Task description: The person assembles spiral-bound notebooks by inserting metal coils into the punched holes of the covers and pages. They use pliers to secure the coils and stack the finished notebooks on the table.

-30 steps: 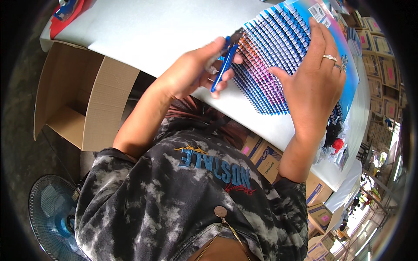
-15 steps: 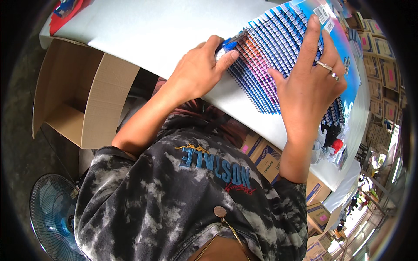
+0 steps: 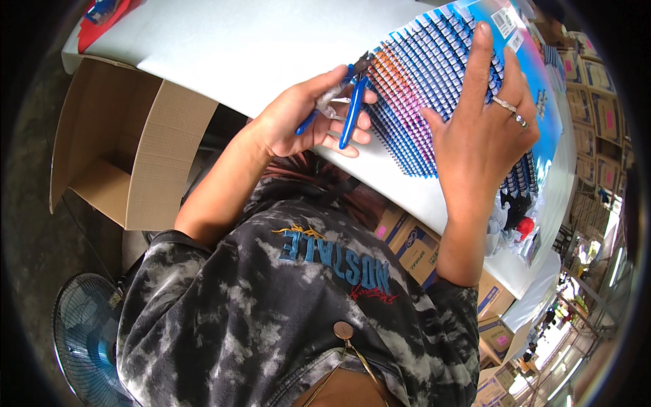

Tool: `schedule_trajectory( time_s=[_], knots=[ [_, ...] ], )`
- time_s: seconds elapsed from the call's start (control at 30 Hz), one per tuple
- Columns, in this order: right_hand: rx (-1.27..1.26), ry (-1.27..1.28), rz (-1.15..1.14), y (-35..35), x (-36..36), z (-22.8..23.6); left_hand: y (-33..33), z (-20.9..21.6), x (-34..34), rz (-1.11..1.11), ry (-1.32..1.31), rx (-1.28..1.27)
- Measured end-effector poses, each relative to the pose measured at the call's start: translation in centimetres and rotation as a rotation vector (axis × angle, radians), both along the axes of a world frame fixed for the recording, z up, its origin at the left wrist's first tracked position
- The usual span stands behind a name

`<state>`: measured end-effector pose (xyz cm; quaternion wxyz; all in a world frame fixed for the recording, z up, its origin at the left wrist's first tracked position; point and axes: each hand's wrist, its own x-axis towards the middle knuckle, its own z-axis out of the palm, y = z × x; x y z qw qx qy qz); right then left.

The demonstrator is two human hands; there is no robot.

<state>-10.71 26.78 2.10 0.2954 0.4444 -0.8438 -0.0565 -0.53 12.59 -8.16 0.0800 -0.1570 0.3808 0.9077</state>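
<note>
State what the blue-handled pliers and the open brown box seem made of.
Blue-handled pliers: the dark, dull head looks like metal, probably steel; smooth, shiny handles suggest plastic or rubber sleeves.
Open brown box: apparently corrugated cardboard, given its matte surface and faint parallel lines.

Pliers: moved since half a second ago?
Yes, slightly: the pliers have their tip further left, nearer the cardboard box, with handles now spread.

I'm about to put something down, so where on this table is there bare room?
The widest free patch is the white table top between the red thing at far left and the left hand with the pliers. A narrow strip lies bare between the notebooks and the near edge. The right side is crowded: notebooks, the right hand, plastic.
</note>
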Motion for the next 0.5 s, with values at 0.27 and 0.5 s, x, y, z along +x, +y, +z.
schedule_trajectory(
  time_s=[0.27, 0.5],
  knots=[
    [0.003, 0.011, -0.028, 0.1, 0.0, -0.3, 1.0, -1.0, 0.1, 0.108, -0.075, -0.969],
    [0.018, 0.009, -0.054, 0.2, 0.1, -0.3, 0.8, -1.0, 0.8, 0.013, -0.060, -0.427]
  ],
)
